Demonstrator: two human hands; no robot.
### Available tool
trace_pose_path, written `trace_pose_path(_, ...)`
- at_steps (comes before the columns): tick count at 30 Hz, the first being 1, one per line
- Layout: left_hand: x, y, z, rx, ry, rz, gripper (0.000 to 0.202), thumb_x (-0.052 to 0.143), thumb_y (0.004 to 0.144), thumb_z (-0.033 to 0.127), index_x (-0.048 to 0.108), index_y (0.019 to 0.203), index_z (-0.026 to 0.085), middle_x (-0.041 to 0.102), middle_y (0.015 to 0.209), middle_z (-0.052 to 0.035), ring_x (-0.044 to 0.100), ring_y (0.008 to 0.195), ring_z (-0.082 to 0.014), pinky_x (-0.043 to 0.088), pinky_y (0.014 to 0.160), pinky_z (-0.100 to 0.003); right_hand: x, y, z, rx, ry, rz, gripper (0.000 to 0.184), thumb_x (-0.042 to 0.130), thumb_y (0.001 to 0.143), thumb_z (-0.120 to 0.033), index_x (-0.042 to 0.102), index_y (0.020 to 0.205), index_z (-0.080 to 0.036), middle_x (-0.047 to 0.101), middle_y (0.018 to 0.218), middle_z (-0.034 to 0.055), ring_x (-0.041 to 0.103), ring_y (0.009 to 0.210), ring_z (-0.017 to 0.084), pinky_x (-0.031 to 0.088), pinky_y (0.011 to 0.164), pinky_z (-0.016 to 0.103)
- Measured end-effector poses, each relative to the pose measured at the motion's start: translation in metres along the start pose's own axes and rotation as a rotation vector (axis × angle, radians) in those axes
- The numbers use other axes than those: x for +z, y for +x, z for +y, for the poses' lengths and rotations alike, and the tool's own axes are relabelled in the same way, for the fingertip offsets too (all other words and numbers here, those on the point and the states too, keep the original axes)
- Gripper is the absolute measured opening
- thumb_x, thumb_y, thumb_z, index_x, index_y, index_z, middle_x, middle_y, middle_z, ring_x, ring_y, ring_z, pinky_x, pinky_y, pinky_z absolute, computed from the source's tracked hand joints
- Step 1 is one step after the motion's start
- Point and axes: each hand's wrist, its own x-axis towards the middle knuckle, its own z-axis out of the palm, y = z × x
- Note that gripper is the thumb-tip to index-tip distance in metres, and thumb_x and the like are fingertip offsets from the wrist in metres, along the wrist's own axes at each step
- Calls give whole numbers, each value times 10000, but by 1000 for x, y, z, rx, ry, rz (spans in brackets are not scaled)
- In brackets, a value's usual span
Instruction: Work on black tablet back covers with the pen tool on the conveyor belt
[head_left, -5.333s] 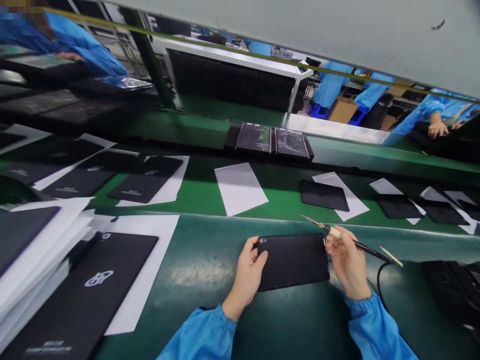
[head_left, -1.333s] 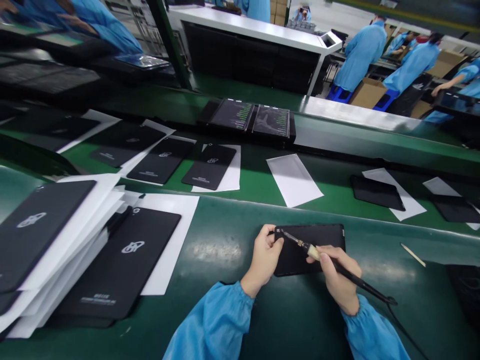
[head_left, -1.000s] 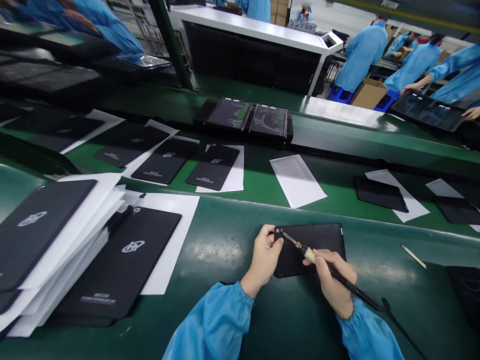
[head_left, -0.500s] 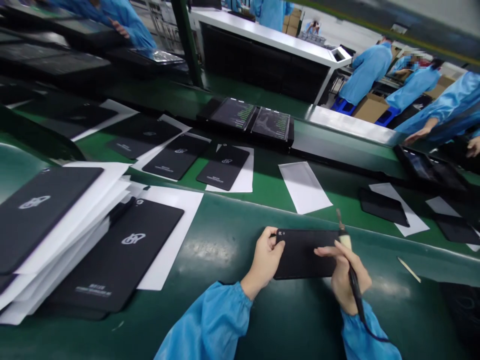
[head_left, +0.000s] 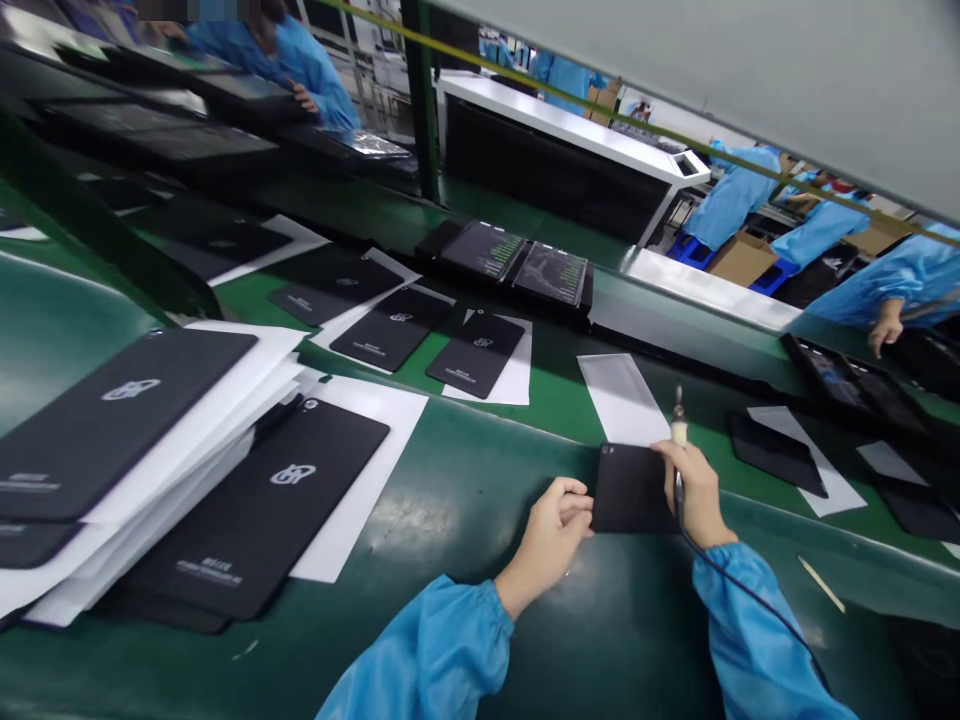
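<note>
A black tablet with a small camera at its upper left corner is at the front edge of the green bench. My left hand is closed at the tablet's left edge, thumb and curled fingers together there. In my right hand is a soldering iron, its metal tip pointing up and its cord running down over the sleeve. Fingers of that same hand also touch the tablet's right end and hide part of it. Beyond the tablet lies a white sheet, on the green belt.
At left, black tablets are stacked with white sheets between them; another tablet lies beside. More tablets rest on the belt. A thin pale stick lies at right. Co-workers in blue are across the line.
The tablet has moved away from me, toward the belt, and more of its right end is covered by my right hand. The soldering iron now stands more upright. The camera view has shifted.
</note>
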Motion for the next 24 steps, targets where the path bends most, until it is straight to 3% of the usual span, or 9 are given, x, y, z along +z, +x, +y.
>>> trace_pose_path(4,2,0,-1,-28,13,-5,233,678,792,153,543,978,188,736,964,-91,736,833,-204,557,751,-335,-4,54,32,32,-73,65,302,434,950,-182,731,1007,-196,677,878,90,653,862,239,525,825,360)
trace_pose_path(8,6,-1,-6,5,38,-9,189,648,804,133,550,958,186,733,948,-85,739,790,-196,547,696,-302,7,98,29,32,-61,116,263,460,963,-240,702,1050,-183,709,1069,123,632,1029,278,483,972,434)
trace_pose_path(11,9,-5,-6,83,98,15,145,602,845,132,552,967,191,735,932,-81,736,775,-197,547,678,-299,34,110,-2,1,7,101,252,479,974,-288,687,1068,-183,703,1156,128,628,1072,278,485,989,433)
trace_pose_path(18,6,-18,7,447,314,197,199,515,877,66,621,982,197,698,974,-84,679,950,-221,532,902,-355,122,118,-100,-98,185,-60,248,515,960,-285,647,1151,-197,641,1291,138,619,1179,265,517,985,393)
trace_pose_path(24,0,-15,17,602,330,344,250,478,854,26,588,984,208,639,1005,-84,620,991,-232,501,930,-369,160,143,-151,-202,217,-221,372,647,913,-369,590,1235,-193,531,1438,179,500,1338,332,438,1071,515)
